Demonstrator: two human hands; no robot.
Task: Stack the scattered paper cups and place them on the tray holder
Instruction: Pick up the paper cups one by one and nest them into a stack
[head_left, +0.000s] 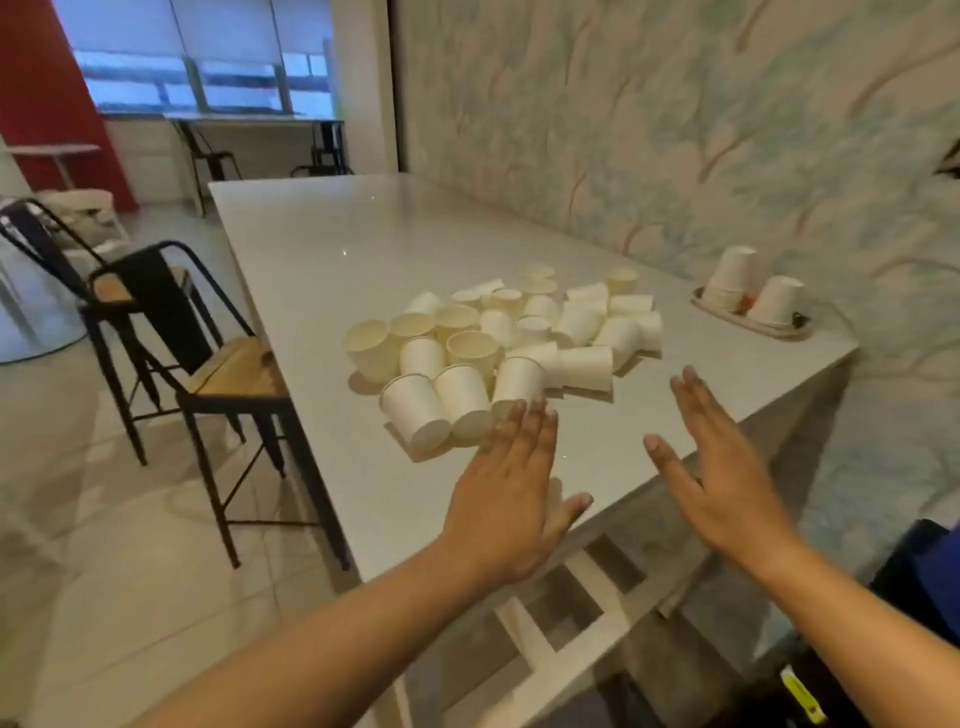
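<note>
Fingers (524, 431) of the left hand (511, 499) are straight and close together, holding nothing, with the tips just beside the nearest paper cups (498, 343). These cups lie scattered in a heap on the white surface (322, 249), some upright and some on their sides. Right hand (727, 483) is flat and empty too, fingers together. Farther right, the tray holder (753, 319) carries two stacks of upside-down cups.

no readable text, label or number on anything in view.
</note>
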